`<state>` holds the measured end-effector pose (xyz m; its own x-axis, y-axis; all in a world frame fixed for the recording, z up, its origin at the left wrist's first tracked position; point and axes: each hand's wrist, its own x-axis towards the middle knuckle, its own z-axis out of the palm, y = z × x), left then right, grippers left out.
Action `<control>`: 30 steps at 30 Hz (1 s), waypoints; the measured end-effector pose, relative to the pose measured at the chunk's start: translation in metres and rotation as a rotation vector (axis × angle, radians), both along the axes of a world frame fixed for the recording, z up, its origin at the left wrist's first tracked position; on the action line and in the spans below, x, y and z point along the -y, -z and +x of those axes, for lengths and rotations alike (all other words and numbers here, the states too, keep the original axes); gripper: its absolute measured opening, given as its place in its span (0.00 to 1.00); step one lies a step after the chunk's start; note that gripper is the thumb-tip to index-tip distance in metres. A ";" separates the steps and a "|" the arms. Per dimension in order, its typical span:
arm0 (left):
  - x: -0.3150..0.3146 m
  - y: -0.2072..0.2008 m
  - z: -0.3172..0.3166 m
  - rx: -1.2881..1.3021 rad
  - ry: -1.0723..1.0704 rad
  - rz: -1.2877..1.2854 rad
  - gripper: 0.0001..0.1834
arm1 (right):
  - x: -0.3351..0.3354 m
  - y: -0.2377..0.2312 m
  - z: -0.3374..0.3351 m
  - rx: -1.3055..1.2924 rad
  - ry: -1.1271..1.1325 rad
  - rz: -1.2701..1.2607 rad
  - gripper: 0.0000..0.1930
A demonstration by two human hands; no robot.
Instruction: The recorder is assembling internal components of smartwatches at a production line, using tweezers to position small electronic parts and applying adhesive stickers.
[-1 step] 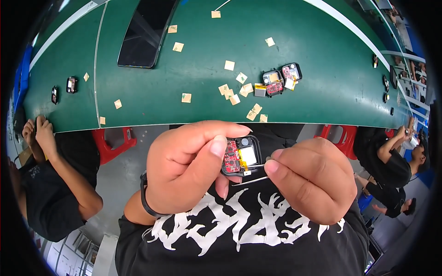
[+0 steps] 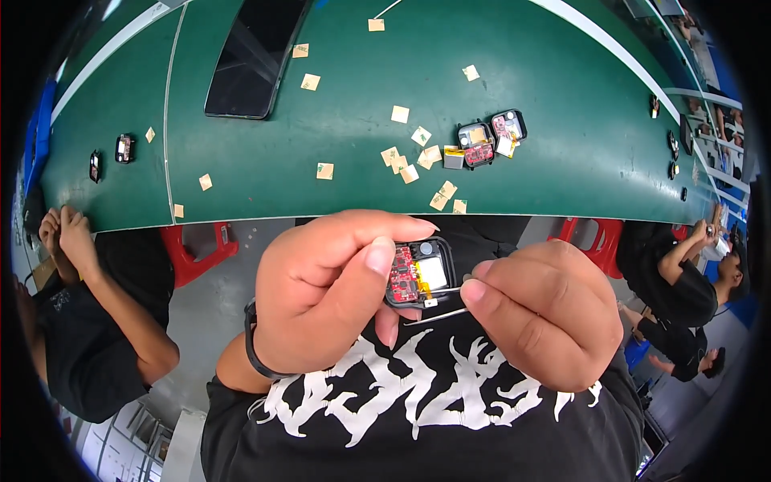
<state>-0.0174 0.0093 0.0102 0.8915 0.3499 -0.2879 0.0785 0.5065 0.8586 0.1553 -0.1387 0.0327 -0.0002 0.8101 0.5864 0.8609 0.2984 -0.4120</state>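
My left hand [image 2: 325,301] is closed around a small black device housing [image 2: 444,245], pinching it by its left side just beyond the table's near edge. The housing lies open to view, with a red circuit board [image 2: 402,277], a round grey part and a silver battery cell [image 2: 432,273] edged with yellow tape. Thin metal tweezers [image 2: 444,316] are pinched in my right hand [image 2: 542,313]. One tine reaches over the lower edge of the housing near the yellow tape; the other passes below it. Whether the upper tip touches anything is too small to tell.
On the green table [image 2: 265,173], two open housings [image 2: 475,145] with battery cells sit at centre right. Several small beige square stickers [image 2: 400,114] are scattered about. A black phone [image 2: 253,60] lies farther back. A person [image 2: 104,321] works at left, others at right. Red stools [image 2: 197,253] stand under the table edge.
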 end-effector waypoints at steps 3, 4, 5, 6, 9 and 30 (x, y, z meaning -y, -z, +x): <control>-0.001 0.000 0.001 0.022 -0.008 -0.076 0.15 | 0.000 -0.006 0.000 -0.035 -0.018 -0.043 0.14; -0.001 0.001 0.001 0.021 -0.007 -0.076 0.15 | 0.000 -0.008 0.000 -0.061 -0.019 -0.080 0.15; -0.002 0.003 0.001 0.068 0.005 -0.118 0.15 | -0.001 -0.009 0.000 -0.060 -0.017 -0.080 0.15; -0.002 0.004 0.000 0.115 0.017 -0.160 0.15 | -0.001 -0.009 0.000 -0.070 -0.016 -0.075 0.15; -0.003 0.010 -0.002 0.175 0.042 -0.263 0.19 | -0.003 -0.008 0.000 -0.085 -0.024 -0.068 0.15; -0.007 0.011 -0.005 0.138 0.090 -0.375 0.26 | -0.003 0.000 -0.004 0.038 -0.003 -0.032 0.13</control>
<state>-0.0223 0.0167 -0.0011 0.9529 0.1626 -0.2561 0.0333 0.7830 0.6212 0.1513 -0.1354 0.0327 -0.0243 0.8285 0.5594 0.8752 0.2881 -0.3887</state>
